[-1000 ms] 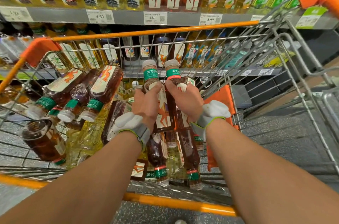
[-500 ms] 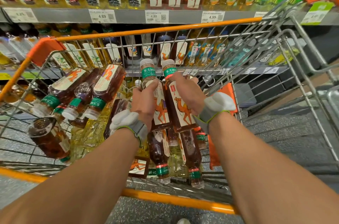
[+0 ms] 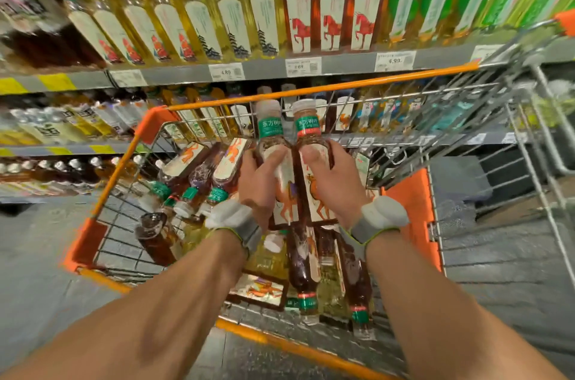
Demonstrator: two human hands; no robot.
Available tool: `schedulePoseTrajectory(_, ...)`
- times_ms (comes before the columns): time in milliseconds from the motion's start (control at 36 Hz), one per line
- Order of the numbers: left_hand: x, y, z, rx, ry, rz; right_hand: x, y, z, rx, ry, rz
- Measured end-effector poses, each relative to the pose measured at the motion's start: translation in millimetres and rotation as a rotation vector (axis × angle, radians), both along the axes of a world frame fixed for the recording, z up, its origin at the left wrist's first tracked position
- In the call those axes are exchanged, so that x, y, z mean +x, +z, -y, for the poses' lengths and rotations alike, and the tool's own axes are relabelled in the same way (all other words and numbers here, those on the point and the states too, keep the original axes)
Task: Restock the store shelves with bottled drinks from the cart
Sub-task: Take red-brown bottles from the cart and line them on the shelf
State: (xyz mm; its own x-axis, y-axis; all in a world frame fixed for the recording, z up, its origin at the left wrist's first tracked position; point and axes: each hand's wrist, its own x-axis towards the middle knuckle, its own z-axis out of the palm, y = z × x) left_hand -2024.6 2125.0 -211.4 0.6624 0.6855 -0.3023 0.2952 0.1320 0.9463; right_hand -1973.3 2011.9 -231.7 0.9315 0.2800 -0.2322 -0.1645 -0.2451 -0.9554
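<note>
Left hand (image 3: 261,183): mine, clamped on the left bottle (image 3: 270,130); thumb lies across the label, fingers curl round the far side.
Right hand (image 3: 334,186): mine, clamped on the right bottle (image 3: 308,127); thumb on front near the shoulder, fingers wrapped behind.
Held bottles: both upright, side by side, touching or nearly so. Dark tea, green neck bands, pale caps, camel labels facing me. I hold them above the cart (image 3: 311,90), caps about level with its far orange rim.
Cart bottles (image 3: 305,270): many lying flat in the wire basket, dark ones and pale yellow ones mixed; a cluster at left lies with caps pointing toward me.
Shelf (image 3: 186,73): grey edge just beyond the cart, carries price tags (image 3: 303,66); above it stand rows of upright bottles, the horse bottles (image 3: 331,6) roughly straight ahead of my hands.
Lower shelf (image 3: 351,118): seen through the cart wires, bottles standing there, details blurred.
Wristbands (image 3: 231,218): grey with white pods, one on each wrist.
</note>
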Motion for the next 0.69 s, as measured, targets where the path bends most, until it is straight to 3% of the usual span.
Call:
schedulePoseTrajectory(167, 18, 66, -14, 0.233, -0.077, 0.019, 12, 63, -10, 0.063, -0.01, 0.05)
schedulePoseTrajectory(389, 43, 183, -9, 0.279, -0.133, 0.117, 37, 173, -11, -0.005, -0.174, 0.232)
schedulePoseTrajectory(444, 48, 214, -9, 0.329, -0.147, 0.147, 36, 205, -12, -0.057, -0.196, 0.357)
schedulePoseTrajectory(694, 60, 312, -19, 0.412, -0.167, 0.292, 53, 320, -8, 0.119, -0.152, 0.367)
